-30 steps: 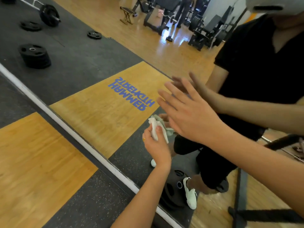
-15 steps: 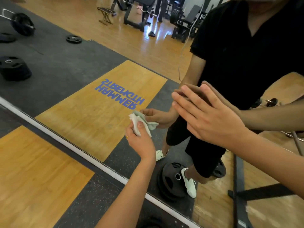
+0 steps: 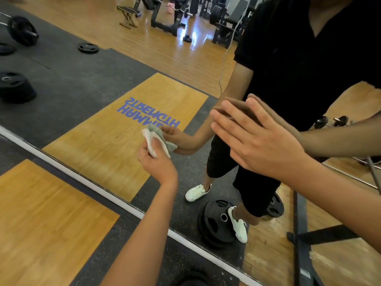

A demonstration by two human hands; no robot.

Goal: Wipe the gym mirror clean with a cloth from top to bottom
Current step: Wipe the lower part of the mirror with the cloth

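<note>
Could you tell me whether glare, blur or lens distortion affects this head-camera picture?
Head view: bright glare sits on the reflected wooden floor at the top; the real floor at lower left looks soft and smeared; the wide lens makes the open right hand loom larger than the left hand gripping the cloth; both hands are fairly sharp.

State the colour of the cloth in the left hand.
The cloth is white, greyish-green in its reflection; best seen in the head view, gripped by the left hand.
</note>
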